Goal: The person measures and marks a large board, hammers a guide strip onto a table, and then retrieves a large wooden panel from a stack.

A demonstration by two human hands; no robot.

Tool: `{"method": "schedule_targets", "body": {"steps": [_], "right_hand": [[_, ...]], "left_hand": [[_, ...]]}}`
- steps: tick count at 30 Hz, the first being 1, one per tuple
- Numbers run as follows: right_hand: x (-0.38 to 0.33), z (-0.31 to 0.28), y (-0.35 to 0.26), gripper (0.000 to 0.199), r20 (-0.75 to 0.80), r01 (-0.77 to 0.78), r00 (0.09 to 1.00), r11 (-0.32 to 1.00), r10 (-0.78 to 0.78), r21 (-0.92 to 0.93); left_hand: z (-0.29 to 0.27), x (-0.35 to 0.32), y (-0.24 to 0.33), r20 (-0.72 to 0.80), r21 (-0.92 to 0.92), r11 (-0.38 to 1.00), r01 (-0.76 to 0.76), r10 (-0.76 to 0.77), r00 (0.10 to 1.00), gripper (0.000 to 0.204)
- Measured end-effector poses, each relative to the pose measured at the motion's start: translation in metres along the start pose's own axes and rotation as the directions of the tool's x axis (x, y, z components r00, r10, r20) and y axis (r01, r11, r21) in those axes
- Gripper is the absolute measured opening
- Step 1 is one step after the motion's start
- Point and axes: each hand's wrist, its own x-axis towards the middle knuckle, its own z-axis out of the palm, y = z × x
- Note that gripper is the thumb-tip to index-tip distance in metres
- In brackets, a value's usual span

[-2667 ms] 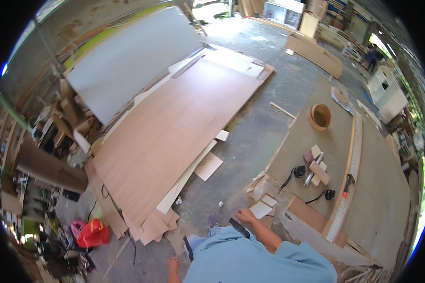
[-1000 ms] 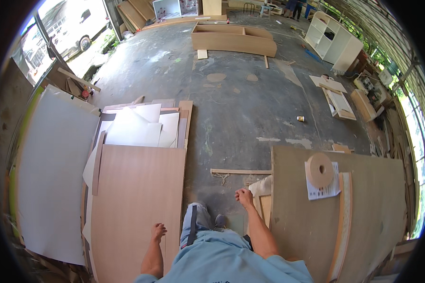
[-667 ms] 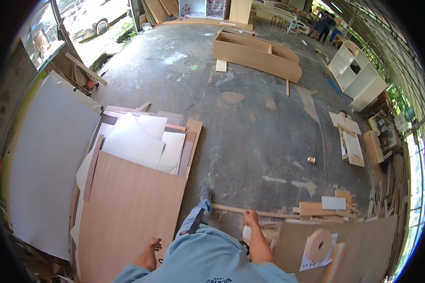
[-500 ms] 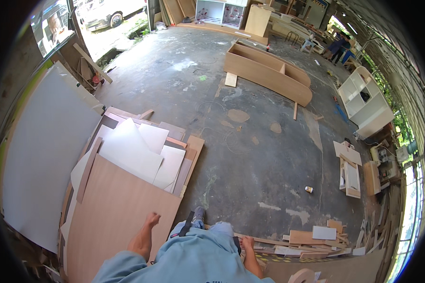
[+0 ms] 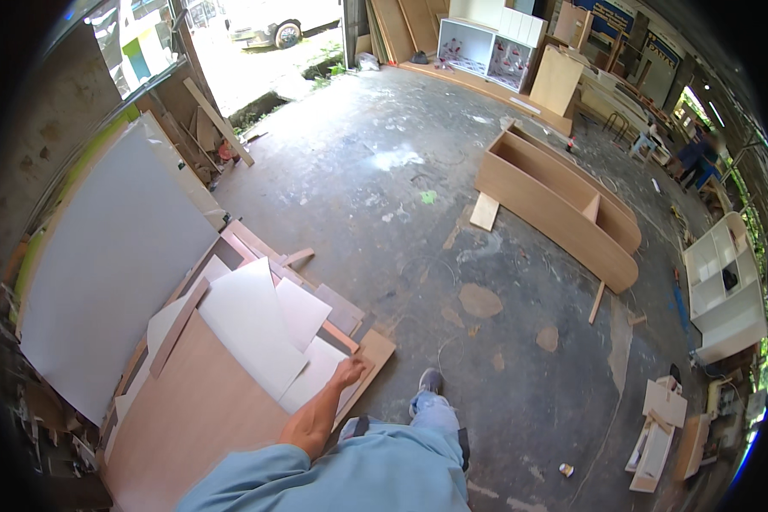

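Note:
My left hand [image 5: 348,372] is closed in a loose fist, and nothing shows in it. It hangs in front of a stack of boards at my left, over the white sheets [image 5: 316,369] and the light wooden edge of the pile [image 5: 377,357]. Whether it touches them I cannot tell. Closest to my forearm lies a large brown wood-grain panel [image 5: 196,401], with a narrow brown strip [image 5: 179,328] across its far end. My right hand is out of the picture.
A large white panel [image 5: 119,273] leans at the left. A long wooden cabinet frame [image 5: 555,209] lies on the grey concrete floor [image 5: 384,205]. At the right are a white shelf unit [image 5: 725,290], pale board pieces [image 5: 657,435] and a small can [image 5: 567,469]. A person [image 5: 700,158] stands far right.
My left hand has swung forward from above the brown panel to the far edge of the stack. My right hand has left the picture. The view has shifted left, and a foot shows farther forward.

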Motion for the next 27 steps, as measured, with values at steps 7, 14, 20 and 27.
{"method": "schedule_targets", "body": {"steps": [7, 14, 20, 27], "right_hand": [[0.243, -0.266, -0.224, 0.020, -0.202, 0.166, 0.975, 0.917, -0.096, 0.363], [0.394, -0.367, -0.509, 0.015, -0.330, 0.478, 0.859, 0.844, -0.392, 0.243], [0.461, -0.291, -0.637, 0.014, -0.097, 0.440, 0.894, 0.820, -0.437, 0.366], [0.458, -0.208, -0.750, 0.018, 0.208, 0.288, 0.946, 0.941, -0.251, -0.178]], "left_hand": [[-0.018, 0.016, -0.030, -0.013, -0.312, 0.787, 0.532, -0.563, 0.826, 0.029], [-0.051, 0.070, -0.050, 0.002, -0.093, 0.627, 0.774, -0.777, 0.630, 0.032], [-0.094, 0.278, 0.039, -0.016, -0.341, 0.691, 0.637, -0.682, 0.731, 0.032], [-0.245, 0.500, 0.178, -0.235, -0.321, 0.897, 0.303, -0.385, 0.892, 0.046]]}}
